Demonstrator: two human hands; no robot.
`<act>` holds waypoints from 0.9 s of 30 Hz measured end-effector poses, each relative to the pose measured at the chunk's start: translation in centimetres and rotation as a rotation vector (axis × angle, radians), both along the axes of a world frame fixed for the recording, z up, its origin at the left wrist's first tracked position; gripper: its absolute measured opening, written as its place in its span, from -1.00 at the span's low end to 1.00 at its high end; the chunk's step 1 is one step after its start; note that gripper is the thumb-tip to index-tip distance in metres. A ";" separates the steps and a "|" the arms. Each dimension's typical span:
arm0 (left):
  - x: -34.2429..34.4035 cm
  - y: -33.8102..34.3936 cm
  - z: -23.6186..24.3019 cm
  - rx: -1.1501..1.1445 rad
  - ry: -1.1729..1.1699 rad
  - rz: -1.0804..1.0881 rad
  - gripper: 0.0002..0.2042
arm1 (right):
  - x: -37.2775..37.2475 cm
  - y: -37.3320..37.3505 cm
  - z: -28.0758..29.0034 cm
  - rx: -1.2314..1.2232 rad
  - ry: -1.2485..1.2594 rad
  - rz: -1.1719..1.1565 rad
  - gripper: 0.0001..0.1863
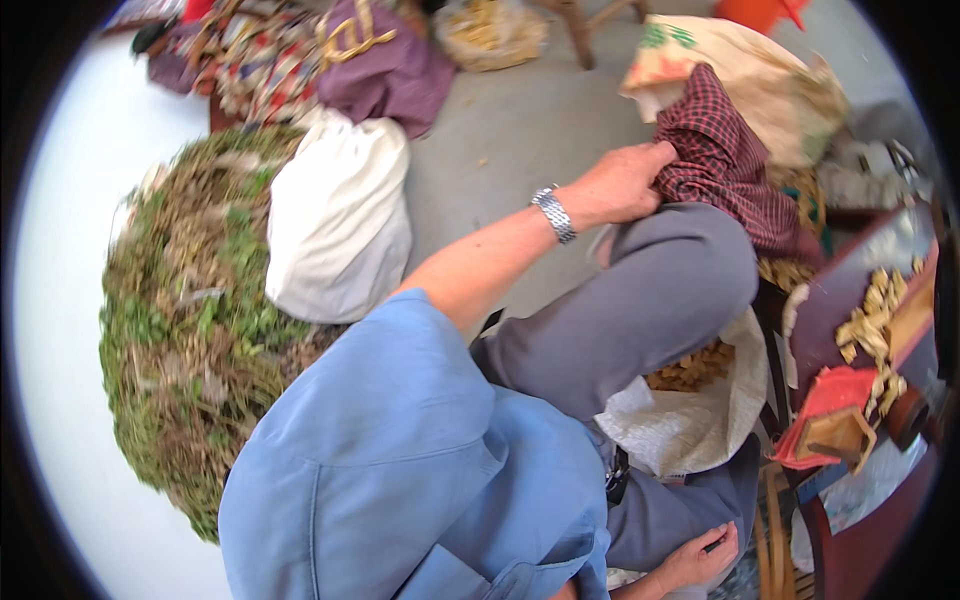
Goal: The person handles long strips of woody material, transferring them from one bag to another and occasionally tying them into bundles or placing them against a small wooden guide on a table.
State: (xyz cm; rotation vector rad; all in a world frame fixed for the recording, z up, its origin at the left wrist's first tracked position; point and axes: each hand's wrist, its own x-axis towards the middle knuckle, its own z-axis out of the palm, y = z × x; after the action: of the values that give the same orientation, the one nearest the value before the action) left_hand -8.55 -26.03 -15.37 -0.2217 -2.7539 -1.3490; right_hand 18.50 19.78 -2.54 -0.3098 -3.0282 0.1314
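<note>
My left hand [633, 180], with a steel watch at the wrist, grips a dark red checked cloth [715, 155] just beyond my raised knee [690, 260] in grey trousers. My right hand [700, 555] is low at the right, by my other leg, its fingers curled; a small dark shape shows at them, too small to make out. Between my legs a white woven sack [670, 430] holds brown pieces [690, 370]. Behind the checked cloth lies a cream bag [760, 70] with printed green shapes.
A white cloth bag [340, 220] rests against heaped dried greenery [185, 350]. Beyond are a purple bag [380, 85], a bag of yellow pieces [485, 30], bundled material [255, 70] and wooden legs [575, 30]. A dark red table [815, 325] at right bears pale pieces and red packets.
</note>
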 end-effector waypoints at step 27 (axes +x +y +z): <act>3.1 -7.7 -1.0 -0.226 -0.338 0.018 -0.60 | -1.0 -1.9 -0.1 0.139 -0.004 0.059 -0.88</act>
State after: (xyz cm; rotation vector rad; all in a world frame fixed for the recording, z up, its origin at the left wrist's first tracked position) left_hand -5.42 -33.73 -16.42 0.0245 -3.1795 -1.1624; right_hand 17.45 17.86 -2.65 -0.2093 -3.0316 -0.0746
